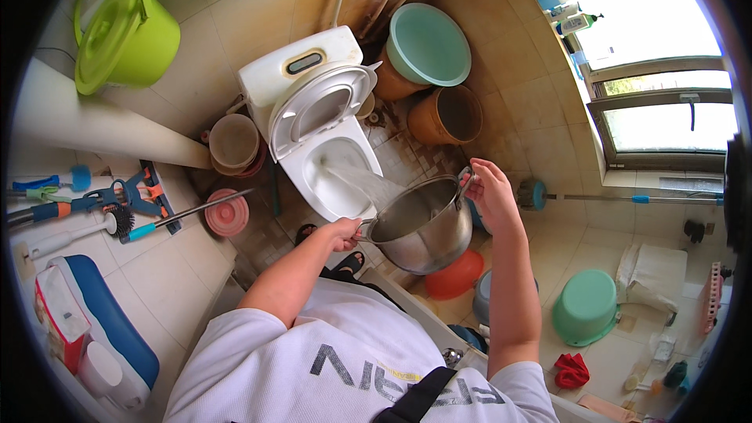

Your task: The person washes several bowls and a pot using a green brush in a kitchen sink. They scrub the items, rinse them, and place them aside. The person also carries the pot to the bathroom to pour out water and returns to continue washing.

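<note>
Tilted towards the toilet, a large stainless steel pot [432, 238] hangs between my two hands. My left hand [345, 234] grips one loop handle, and my right hand [489, 188] grips the opposite loop handle at the raised side. A stream of water [373, 185] runs over the pot's lip into the white toilet bowl [341, 202]. The toilet seat and lid [320, 108] stand raised against the cistern [305, 59]. Some liquid shows inside the pot; its depth is hard to tell.
A brown bucket [445, 114] and a green basin [430, 44] stand right of the toilet. On its left are a pale bucket [234, 140] and a pink lid [227, 212]. A red basin [455, 275] lies beneath the pot. A long-handled brush [531, 195] hangs along the right wall.
</note>
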A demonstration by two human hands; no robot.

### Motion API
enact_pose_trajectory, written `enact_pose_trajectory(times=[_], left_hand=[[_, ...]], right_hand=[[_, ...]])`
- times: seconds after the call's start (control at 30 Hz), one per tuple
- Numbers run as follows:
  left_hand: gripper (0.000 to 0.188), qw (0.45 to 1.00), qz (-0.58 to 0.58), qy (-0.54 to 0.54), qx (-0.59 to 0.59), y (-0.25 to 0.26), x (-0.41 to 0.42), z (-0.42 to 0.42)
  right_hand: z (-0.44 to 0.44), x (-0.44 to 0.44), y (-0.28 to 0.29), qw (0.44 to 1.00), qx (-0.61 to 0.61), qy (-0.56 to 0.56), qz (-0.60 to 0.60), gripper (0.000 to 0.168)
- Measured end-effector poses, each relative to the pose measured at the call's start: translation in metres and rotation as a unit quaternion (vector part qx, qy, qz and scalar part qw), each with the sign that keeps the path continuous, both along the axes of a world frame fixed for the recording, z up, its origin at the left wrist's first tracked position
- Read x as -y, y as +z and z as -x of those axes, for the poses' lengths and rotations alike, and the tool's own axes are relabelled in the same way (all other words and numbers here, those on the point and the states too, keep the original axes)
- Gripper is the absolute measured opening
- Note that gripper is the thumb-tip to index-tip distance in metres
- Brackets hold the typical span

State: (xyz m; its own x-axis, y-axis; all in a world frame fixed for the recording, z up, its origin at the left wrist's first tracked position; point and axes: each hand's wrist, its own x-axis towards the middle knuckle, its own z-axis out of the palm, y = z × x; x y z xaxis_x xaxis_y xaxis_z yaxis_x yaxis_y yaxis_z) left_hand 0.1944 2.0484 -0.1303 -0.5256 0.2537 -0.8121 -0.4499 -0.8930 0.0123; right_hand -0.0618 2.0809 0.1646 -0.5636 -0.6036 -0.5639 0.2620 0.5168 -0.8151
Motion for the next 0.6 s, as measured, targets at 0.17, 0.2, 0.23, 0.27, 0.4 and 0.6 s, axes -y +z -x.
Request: enact_pose_trajectory(times=[0.17,0.2,0.23,0.27,0.4,0.6], left_hand=[[0.042,0.996,-0.067,0.034,-0.047,0.003,-0.008,-0.001],[0.043,0.993,-0.084,0.045,-0.066,0.004,-0.010,-0.002],[0.043,0.990,-0.099,0.055,-0.083,0.003,-0.012,-0.003],[0.041,0.987,-0.107,0.062,-0.106,0.003,-0.014,-0.004],[0.033,0.963,-0.150,0.102,-0.200,0.008,-0.026,-0.005],[0.040,0.957,-0.153,0.112,-0.221,0.032,-0.061,0.010]], right_hand=[[-0.019,0.039,0.017,0.999,-0.008,0.050,0.003,0.030],[-0.029,0.050,0.025,0.998,-0.014,0.055,0.007,0.029],[-0.035,0.059,0.027,0.997,-0.009,0.075,0.010,0.028],[-0.039,0.068,0.027,0.995,-0.004,0.095,0.013,0.027],[-0.066,0.106,0.028,0.983,-0.053,0.174,0.013,0.026],[-0.102,0.090,0.061,0.965,-0.119,0.233,0.023,0.029]])
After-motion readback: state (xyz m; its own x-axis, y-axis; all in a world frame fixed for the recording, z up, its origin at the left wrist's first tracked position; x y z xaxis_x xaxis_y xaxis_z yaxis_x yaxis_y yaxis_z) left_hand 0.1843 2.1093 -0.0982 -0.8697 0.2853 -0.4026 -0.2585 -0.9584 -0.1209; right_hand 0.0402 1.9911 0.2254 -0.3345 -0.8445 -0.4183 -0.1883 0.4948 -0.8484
